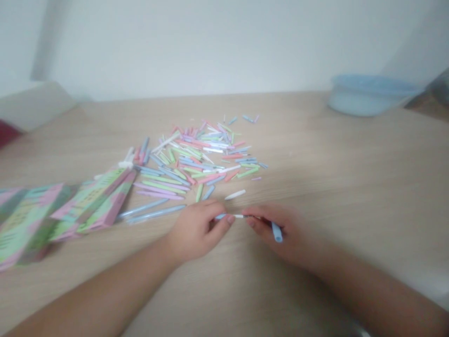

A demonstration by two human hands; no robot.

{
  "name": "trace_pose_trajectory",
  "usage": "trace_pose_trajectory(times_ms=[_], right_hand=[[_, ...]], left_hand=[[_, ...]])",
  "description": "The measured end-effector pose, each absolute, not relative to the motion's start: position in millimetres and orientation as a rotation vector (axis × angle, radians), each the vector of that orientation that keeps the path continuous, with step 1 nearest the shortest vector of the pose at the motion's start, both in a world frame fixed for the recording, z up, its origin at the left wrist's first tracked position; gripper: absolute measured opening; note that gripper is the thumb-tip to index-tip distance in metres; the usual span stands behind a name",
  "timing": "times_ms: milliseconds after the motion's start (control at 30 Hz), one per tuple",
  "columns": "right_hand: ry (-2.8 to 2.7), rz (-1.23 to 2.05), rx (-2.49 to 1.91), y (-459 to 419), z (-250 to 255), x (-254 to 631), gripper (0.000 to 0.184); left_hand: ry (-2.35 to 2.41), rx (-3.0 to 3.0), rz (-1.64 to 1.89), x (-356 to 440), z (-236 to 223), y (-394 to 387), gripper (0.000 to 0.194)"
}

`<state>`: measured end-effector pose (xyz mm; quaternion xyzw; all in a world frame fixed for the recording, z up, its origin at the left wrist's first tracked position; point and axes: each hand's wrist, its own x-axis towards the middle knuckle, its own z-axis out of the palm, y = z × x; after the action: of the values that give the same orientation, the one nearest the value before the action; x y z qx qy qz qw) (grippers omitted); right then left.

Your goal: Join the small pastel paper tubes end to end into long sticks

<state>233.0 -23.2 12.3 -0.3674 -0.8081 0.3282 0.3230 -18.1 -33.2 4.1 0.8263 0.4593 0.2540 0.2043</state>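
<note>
My left hand (201, 228) is closed in a pinch on the blue end of a slim pen (239, 216) with a white middle part. The thumb and fingers of my right hand (280, 229) pinch the other, darker end of that pen, so it lies level between both hands. A light blue pen cap (277, 232) pokes out from under my right fingers, its round end toward me. Just beyond the hands lies a white pen part (235, 194). Blur hides the fine detail at the fingertips.
Loose pastel pen parts (203, 154) are spread in a pile beyond my hands. Pink and green printed boxes (94, 201) lie at the left, beside two long blue pens (156, 213). A blue basin (372, 96) stands at the back right, and a pale box (35, 105) at the back left.
</note>
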Motion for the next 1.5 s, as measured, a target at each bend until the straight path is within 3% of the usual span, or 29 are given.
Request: trace_pose_trajectory(times_ms=[67, 200, 400, 667, 1500], right_hand=[[-2.116, 0.854, -1.001, -24, 13, 235, 0.026], [-2.057, 0.990, -1.010, -28, 21, 247, 0.065], [-2.044, 0.910, -1.054, -32, 41, 256, 0.032], [-2.332, 0.697, -1.002, -19, 46, 253, 0.016], [-2.560, 0.564, -1.045, -19, 37, 246, 0.027]], left_hand=[[1.288, 2.305, 0.726, -18, 4, -34, 0.039], [1.271, 2.271, 0.768, -19, 4, -33, 0.038], [1.279, 2.253, 0.778, -20, 3, -33, 0.038], [1.269, 2.251, 0.753, -20, 2, -32, 0.039], [1.408, 2.373, 0.581, -16, 0, -33, 0.036]])
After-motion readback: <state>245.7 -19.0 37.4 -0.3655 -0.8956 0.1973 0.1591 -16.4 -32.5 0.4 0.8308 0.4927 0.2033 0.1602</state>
